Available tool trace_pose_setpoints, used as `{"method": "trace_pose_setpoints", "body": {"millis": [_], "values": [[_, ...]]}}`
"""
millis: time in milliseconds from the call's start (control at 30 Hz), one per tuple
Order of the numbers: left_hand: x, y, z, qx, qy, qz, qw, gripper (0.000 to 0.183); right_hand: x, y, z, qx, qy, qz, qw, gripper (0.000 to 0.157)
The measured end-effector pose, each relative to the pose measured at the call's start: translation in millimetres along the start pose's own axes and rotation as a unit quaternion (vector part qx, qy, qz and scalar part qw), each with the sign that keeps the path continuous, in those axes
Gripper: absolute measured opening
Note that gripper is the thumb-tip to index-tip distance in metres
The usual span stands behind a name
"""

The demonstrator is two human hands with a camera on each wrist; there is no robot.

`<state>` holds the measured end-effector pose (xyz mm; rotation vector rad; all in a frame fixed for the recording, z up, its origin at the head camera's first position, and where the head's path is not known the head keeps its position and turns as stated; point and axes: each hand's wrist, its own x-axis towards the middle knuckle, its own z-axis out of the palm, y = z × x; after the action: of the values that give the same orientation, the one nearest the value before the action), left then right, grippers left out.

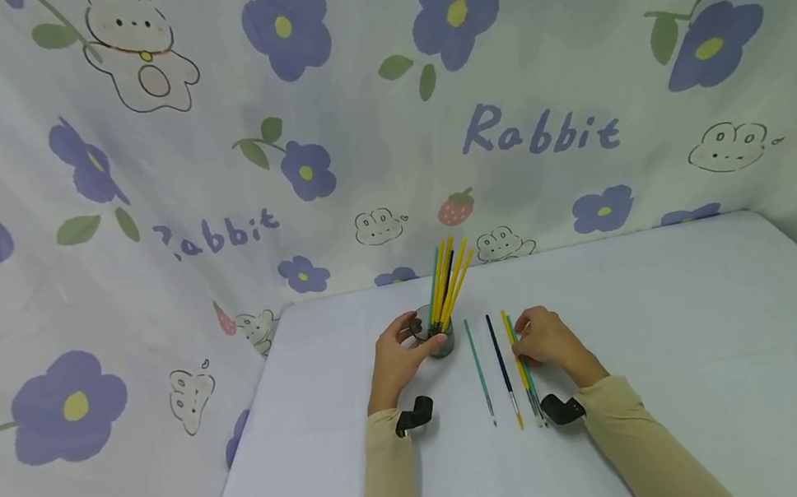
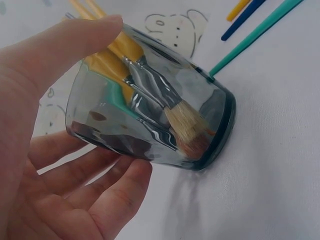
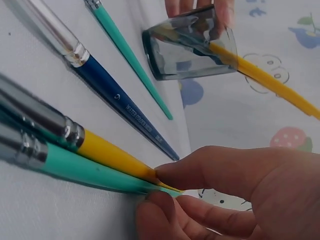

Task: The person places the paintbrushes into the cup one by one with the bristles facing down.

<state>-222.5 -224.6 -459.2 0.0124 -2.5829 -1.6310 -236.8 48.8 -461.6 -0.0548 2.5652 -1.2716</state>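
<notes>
- Left hand [image 1: 399,360] at the glass cup [image 3: 192,47]: thumb along one side near the rim, other fingers curved about the opposite side, holding it.
- Cup is smoky, see-through, over the table [image 1: 677,330] left of the loose brushes; cannot tell whether its base sits fully flat.
- In the cup, a bunch of brushes [image 1: 457,289], mostly yellow-handled, plus one green and one dark; bristles down, handles rising past the rim and leaning right in the head view.
- Right hand [image 1: 546,338] at the rightmost pair: thumb against the yellow brush [image 3: 112,155], fingers curled by the green brush [image 3: 95,170], pinching near the handle ends.
- That pair lies side by side, bristle ends toward the person.
- Left of the pair, a dark blue brush [image 3: 117,97], small lettering on its handle; further left, a teal brush [image 3: 132,57], nearest the cup. Both on the table, apart from each other, bristles toward the person.
- Beige sleeves on both arms; a black wrist camera [image 1: 416,415] at the left cuff, another at the right.
- Behind: pale cloth [image 1: 380,101] printed with purple flowers, rabbits, strawberries, "Rabbit".
</notes>
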Motion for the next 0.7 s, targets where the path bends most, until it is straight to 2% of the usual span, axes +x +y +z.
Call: {"method": "trace_pose_setpoints", "body": {"millis": [300,500,700], "values": [[-0.1,-1.8,-1.0,0.002,0.002,-0.005,1.0000,0.081,0.5,1.5,-4.2,-0.003,-0.021,-0.010,1.000,0.025],[0.5,-0.3,-1.1,0.003,0.002,-0.004,1.0000,0.082,1.1,2.7,-5.8,0.000,-0.020,-0.021,1.000,0.021],[1.0,0.7,-0.6,0.002,-0.001,-0.008,1.0000,0.083,0.8,3.8,-5.2,-0.003,-0.017,-0.015,1.000,0.021]]}}
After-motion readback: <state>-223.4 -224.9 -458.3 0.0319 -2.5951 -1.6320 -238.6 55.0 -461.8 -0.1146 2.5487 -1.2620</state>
